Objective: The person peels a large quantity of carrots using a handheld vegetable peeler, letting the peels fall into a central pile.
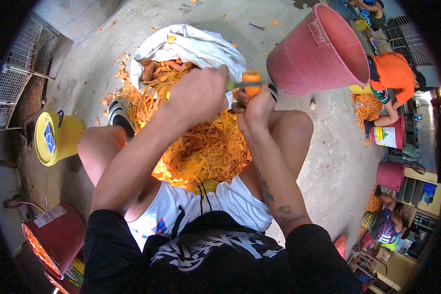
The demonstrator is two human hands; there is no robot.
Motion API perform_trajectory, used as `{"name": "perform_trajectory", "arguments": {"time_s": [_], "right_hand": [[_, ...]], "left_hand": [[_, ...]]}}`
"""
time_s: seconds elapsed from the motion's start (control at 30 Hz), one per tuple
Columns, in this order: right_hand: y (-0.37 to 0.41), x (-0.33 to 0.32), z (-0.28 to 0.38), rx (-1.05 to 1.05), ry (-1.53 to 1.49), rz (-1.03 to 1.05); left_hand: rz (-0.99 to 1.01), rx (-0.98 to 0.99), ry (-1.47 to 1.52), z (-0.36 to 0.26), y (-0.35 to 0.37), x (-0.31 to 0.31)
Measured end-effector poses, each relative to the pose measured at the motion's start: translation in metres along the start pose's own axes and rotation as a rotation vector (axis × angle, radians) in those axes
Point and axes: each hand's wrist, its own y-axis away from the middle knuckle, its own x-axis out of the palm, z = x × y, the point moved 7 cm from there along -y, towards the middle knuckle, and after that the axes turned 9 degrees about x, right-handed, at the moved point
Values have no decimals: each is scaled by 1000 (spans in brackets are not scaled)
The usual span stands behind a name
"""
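Note:
My left hand (198, 95) is closed in a fist around the yellow-green handle of a knife (244, 85), slightly blurred. The thin grey blade lies across a carrot (251, 77), near its upper end. My right hand (257, 109) grips that carrot from below, holding it upright. Beneath my hands, between my legs, orange carrot peelings (210, 147) are heaped over a yellow container that is mostly hidden. Just beyond, a white sack (196, 43) lies with its mouth toward me, showing unpeeled carrots (149, 71) and more peelings.
A large pink bucket (299, 59) stands tilted in view at front right. To my left are a lidded yellow bucket (58, 138) and a red bucket (58, 235) holding orange pieces. Scraps dot the concrete floor (338, 161). People work at right, one in an orange shirt (394, 76).

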Motion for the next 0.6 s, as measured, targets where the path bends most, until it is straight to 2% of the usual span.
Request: {"name": "perform_trajectory", "arguments": {"time_s": [0.03, 0.1, 0.13, 0.23, 0.27, 0.33, 0.4, 0.43, 0.47, 0.5, 0.53, 0.57, 0.6], "right_hand": [[0, 0, 0, 0, 4, 1], [6, 8, 2, -38, -10, 162], [7, 11, 1, -43, -6, 175], [8, 7, 8, -157, -23, 181], [4, 1, 9, -159, -25, 176], [-5, -4, 13, -56, -153, 293], [-15, -21, 44, -37, -162, 156], [-48, -36, 71, -4, -234, 280], [-66, -50, 117, -38, -262, 218], [-81, -63, 182, -170, -265, 395], [-89, -75, 239, -187, -398, 549], [-112, -105, 294, -219, -538, 351], [-103, -104, 329, -303, -586, 335]], "left_hand": [[6, 49, -4, -6, 0, 4], [52, 21, -51, 33, -4, 30], [89, 1, -109, 47, -5, 28], [37, -106, -107, 62, -1, 15], [42, -143, -96, 63, -1, 14], [25, -161, -74, 61, 1, 6], [-50, -236, -81, 77, 10, -10], [-55, -264, -56, 87, 13, -19], [-55, -264, -57, 95, 16, -28], [-122, -242, -64, 102, 19, -42], [-189, -225, -71, 103, 23, -57], [-222, -229, -9, 98, 27, -76], [-227, -240, -12, 97, 29, -92]]}}
